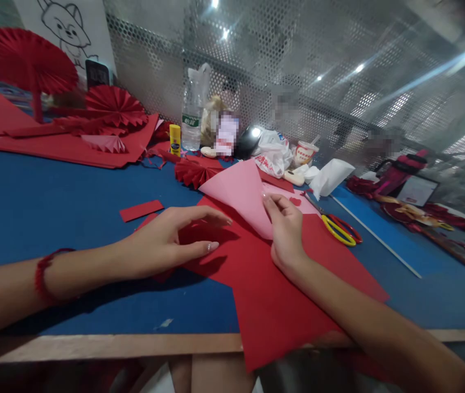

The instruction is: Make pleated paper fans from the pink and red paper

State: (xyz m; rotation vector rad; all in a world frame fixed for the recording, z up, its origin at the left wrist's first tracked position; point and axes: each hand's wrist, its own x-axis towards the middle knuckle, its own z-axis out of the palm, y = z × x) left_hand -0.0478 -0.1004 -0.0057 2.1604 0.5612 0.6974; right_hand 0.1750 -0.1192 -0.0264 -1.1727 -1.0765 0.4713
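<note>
My right hand pinches the edge of a sheet of pink paper, which is lifted and curls up over red paper. Below it, red sheets overlap on the blue table, and one hangs past the front edge. My left hand hovers with thumb and fingers apart at the left side of the red sheets, holding nothing. A small red paper strip lies just beyond it. Scissors with yellow and red handles rest to the right of my right hand.
Pleated red paper fans stand and lie at the back left. A yellow glue stick, a water bottle, a phone, plastic bags and a paper cup line the back by a perforated metal screen.
</note>
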